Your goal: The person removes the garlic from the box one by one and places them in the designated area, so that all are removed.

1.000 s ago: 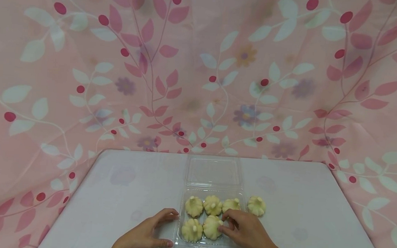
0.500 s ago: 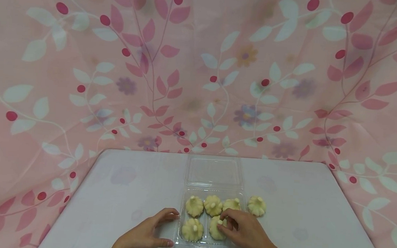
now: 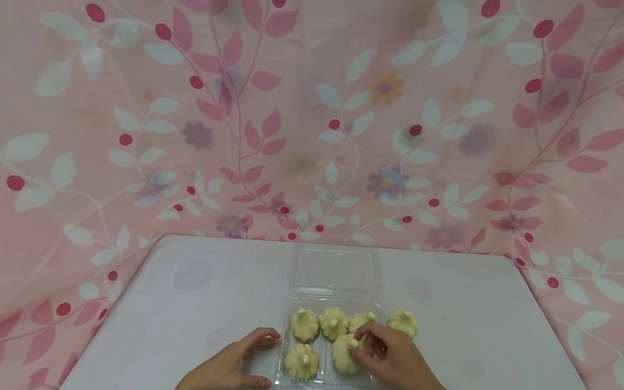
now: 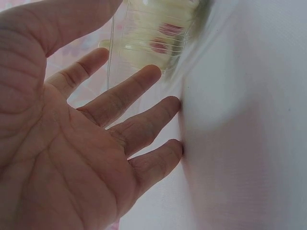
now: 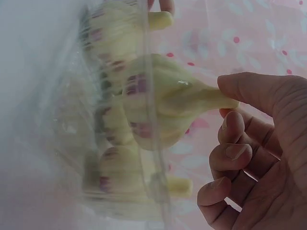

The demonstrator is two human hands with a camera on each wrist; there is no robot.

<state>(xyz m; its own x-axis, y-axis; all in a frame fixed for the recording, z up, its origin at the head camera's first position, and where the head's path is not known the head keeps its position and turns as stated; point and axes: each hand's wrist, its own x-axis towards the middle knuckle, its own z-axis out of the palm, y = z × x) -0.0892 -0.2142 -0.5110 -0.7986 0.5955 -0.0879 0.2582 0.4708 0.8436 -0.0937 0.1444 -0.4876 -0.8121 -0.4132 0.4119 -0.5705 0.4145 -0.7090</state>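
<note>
My right hand (image 3: 400, 361) pinches the stem of a pale yellow garlic bulb (image 3: 343, 355) between thumb and index finger. In the right wrist view, this garlic bulb (image 5: 163, 103) is seen through the clear wall of a plastic box (image 5: 156, 120), its neck reaching up past the rim. Purple marks show on its side. Several other garlic bulbs (image 3: 302, 362) sit in the same clear box (image 3: 299, 385), stems up. Beside the box's left wall is my left hand (image 3: 226, 367), fingers apart and holding nothing; in the left wrist view the palm (image 4: 72, 158) faces the camera.
The box's clear lid (image 3: 336, 270) lies folded back toward the rear edge of the white table (image 3: 201, 296). One more garlic bulb (image 3: 403, 323) lies outside, right of the box. A pink floral cloth (image 3: 318, 111) hangs behind.
The garlic bulb in my right hand has shifted right and slightly up, away from the left bulb in the front row. My left hand has stayed in place.
</note>
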